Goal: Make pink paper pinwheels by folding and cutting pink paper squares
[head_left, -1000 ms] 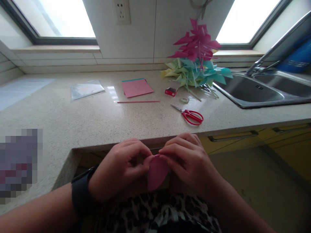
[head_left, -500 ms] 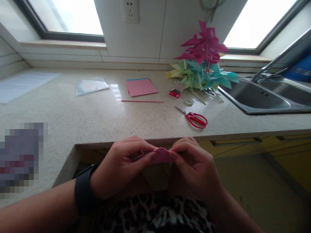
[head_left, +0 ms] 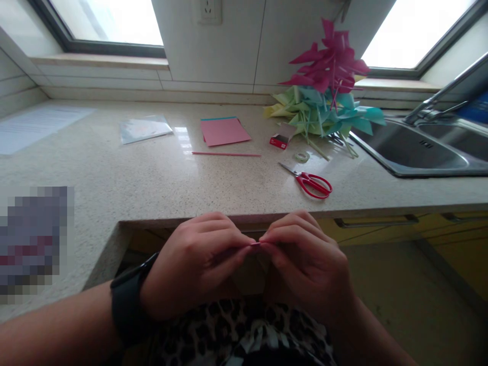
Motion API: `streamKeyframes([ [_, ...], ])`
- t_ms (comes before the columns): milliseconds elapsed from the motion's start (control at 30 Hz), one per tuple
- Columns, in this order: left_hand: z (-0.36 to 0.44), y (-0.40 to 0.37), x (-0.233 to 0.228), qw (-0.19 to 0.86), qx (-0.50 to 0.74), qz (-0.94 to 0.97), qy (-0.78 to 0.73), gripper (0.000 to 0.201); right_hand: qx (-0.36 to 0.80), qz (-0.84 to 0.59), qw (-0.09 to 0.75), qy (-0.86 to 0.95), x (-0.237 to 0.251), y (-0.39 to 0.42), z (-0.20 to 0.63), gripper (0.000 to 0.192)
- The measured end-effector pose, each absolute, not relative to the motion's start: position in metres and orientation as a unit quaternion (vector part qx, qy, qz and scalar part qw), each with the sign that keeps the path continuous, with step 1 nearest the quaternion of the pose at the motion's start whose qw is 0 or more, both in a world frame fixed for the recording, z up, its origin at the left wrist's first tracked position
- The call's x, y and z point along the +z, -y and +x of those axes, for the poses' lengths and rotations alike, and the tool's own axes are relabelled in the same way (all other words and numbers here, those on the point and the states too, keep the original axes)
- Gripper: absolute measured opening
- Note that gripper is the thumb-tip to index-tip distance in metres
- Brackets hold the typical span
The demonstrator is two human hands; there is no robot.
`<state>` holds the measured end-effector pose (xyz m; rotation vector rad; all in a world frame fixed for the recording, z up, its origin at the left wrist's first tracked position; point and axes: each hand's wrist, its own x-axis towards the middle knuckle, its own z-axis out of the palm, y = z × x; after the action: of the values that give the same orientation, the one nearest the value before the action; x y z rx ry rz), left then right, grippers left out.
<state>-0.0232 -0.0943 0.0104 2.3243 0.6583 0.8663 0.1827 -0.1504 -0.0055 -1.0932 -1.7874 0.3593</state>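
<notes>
— What lies on the counter beyond the hands?
— Red scissors (head_left: 313, 183) ahead to the right, a tape roll (head_left: 302, 156) and small red box (head_left: 279, 142) behind them.
— Farther off?
— Pink paper sheets (head_left: 224, 130), a pink straw (head_left: 226, 154), paper pinwheels (head_left: 328, 96) beside the sink (head_left: 415, 152).

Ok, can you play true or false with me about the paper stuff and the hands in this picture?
1. Both hands pinch a small pink paper piece between their fingertips. True: the left hand and right hand meet on it.
2. The red scissors are in the right hand. False: they lie on the countertop.
3. The pile of paper pinwheels sits beside the sink. True.
4. The pink paper sheet lies in the sink. False: it lies flat on the countertop.
5. A dark watch is on the left wrist. True.
</notes>
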Motion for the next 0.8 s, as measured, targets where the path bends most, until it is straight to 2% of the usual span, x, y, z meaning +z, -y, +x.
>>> streamKeyframes([
  [167, -0.025, 0.093, 0.011, 0.319, 0.331, 0.838, -0.296, 0.009, 0.215, -0.494, 0.544, 0.644, -0.011, 0.156, 0.186, 0.012],
  [300, -0.024, 0.094, 0.010, 0.382, 0.327, 0.794, -0.342, 0.008, 0.275, -0.529, 0.551, 0.584, -0.015, 0.159, 0.187, 0.009],
  [500, -0.018, 0.093, 0.009, 0.584, 0.288, 0.636, -0.414, 0.013, 0.439, -0.553, 0.557, 0.438, -0.021, 0.159, 0.188, 0.016],
  [633, -0.017, 0.090, 0.009, 0.673, 0.304, 0.524, -0.424, 0.018, 0.510, -0.528, 0.593, 0.332, -0.028, 0.153, 0.188, 0.019],
  [800, -0.017, 0.090, 0.007, 0.688, 0.341, 0.487, -0.417, 0.009, 0.534, -0.510, 0.611, 0.286, -0.034, 0.151, 0.186, 0.021],
])
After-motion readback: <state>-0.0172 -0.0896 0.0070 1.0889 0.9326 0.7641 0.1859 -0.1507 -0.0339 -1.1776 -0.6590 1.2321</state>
